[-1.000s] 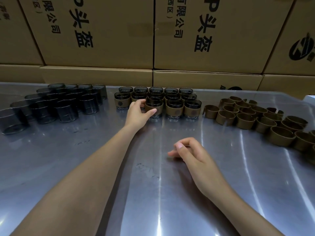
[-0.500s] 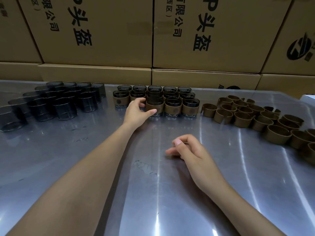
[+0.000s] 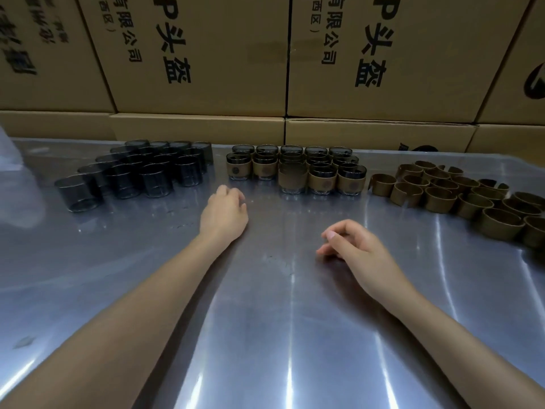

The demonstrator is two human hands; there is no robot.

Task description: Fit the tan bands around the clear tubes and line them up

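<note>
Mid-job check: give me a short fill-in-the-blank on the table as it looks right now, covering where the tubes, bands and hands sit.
1. The bare clear tubes stand at the table's far ____ side.
2. The loose tan bands lie to the ____ of the banded tubes.
3. Both the left hand and the right hand hold ____.
4. Behind the metal table stand stacked cardboard ____.

Missing words: left; right; nothing; boxes

Cardboard boxes [image 3: 206,54] carry black print "P头盔" and "有限公司"; "西区)" on one
</note>
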